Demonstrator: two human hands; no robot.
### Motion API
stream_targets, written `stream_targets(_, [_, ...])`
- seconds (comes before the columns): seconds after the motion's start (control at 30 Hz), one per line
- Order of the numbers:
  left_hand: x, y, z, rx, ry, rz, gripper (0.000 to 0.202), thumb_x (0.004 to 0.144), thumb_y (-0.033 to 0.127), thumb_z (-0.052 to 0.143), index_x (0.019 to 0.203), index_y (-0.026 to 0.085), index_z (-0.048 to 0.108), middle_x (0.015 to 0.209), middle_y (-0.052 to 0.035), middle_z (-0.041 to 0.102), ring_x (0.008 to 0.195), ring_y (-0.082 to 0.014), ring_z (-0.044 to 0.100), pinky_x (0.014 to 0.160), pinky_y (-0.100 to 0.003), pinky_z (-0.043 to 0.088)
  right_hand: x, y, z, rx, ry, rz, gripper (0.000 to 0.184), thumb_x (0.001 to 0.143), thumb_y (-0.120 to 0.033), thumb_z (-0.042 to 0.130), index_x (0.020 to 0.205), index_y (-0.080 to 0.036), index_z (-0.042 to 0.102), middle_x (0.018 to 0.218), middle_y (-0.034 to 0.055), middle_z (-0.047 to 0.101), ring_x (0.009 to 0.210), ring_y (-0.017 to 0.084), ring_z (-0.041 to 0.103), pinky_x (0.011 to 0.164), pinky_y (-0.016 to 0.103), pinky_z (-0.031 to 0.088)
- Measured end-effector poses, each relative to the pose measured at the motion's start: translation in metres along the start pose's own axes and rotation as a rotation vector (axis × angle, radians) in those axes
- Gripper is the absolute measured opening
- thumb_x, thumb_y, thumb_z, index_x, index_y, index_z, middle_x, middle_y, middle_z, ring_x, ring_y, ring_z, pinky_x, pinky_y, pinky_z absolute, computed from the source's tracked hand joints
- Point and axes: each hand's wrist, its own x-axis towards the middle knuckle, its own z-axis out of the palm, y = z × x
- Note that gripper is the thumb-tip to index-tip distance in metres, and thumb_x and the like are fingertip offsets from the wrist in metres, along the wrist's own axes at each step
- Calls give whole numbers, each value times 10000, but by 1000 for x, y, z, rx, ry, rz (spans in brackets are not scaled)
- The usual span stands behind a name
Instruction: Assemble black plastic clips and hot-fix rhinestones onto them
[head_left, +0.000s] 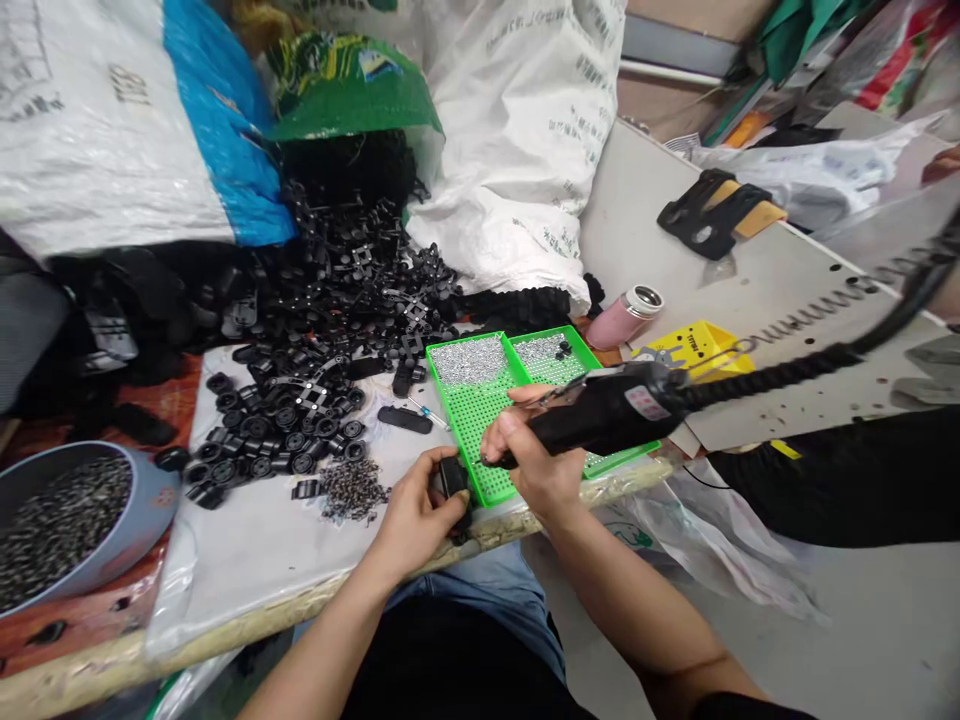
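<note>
Head view, lower centre: I see the left hand (412,515) pinching a black part (454,482) near the table edge (255,620), apart from the right hand (546,468), which grips a black power tool (592,418) over the green tray (484,440). If its ribbed cable (772,380) tugs, the tool could knock the tray, spilling silver pieces (469,362); a loose pinch could drop the part.

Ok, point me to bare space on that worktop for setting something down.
The widest free patch is the white sheet between the bowl and left forearm, bordered behind by small brownish parts and black wheels. Farther back it is crowded with black parts.
</note>
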Motion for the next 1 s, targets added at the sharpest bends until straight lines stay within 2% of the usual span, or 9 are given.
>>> stream_targets(0.17, [0, -4, 0, 11, 15, 25, 506, 760, 240, 747, 1246, 199, 613, 738, 37, 634, 494, -95, 503, 484, -213, 406, 4, 16, 17, 35, -33, 58, 273, 828, -337, 738, 980, -237, 535, 542, -112, 573, 423, 102, 572, 478, 260, 520])
stream_targets(0.57, [-1, -1, 2, 31, 42, 29, 486, 734, 193, 717, 1211, 194, 628, 754, 32, 626, 541, -116, 502, 519, -232, 383, 2, 26, 20, -4, -42, 118, 300, 800, -408, 765, 848, -219, 536, 499, -101, 556, 396, 99, 544, 449, 253, 497])
stream_targets(0.77, [-2, 1, 3, 131, 42, 21, 426, 752, 179, 668, 1175, 180, 625, 666, 65, 529, 516, -113, 418, 499, -237, 313, -1, 31, 22, -97, -31, 161, 336, 775, -410, 768, 732, -225, 490, 452, -102, 512, 386, 93, 506, 453, 255, 473])
stream_targets(0.87, [-1, 0, 3, 119, 51, 47, 416, 745, 164, 673, 1158, 181, 636, 709, 49, 558, 546, -114, 432, 522, -237, 333, -4, 31, 23, -89, -27, 159, 318, 773, -410, 769, 765, -223, 513, 476, -103, 520, 401, 94, 512, 466, 259, 482])
stream_targets(1.0, [-3, 1, 3, -20, 38, 33, 473, 736, 161, 720, 1198, 194, 624, 812, 14, 616, 605, -117, 495, 567, -233, 401, 4, 20, 14, -43, -57, 95, 294, 798, -382, 765, 949, -222, 569, 528, -99, 581, 446, 113, 564, 508, 274, 514])
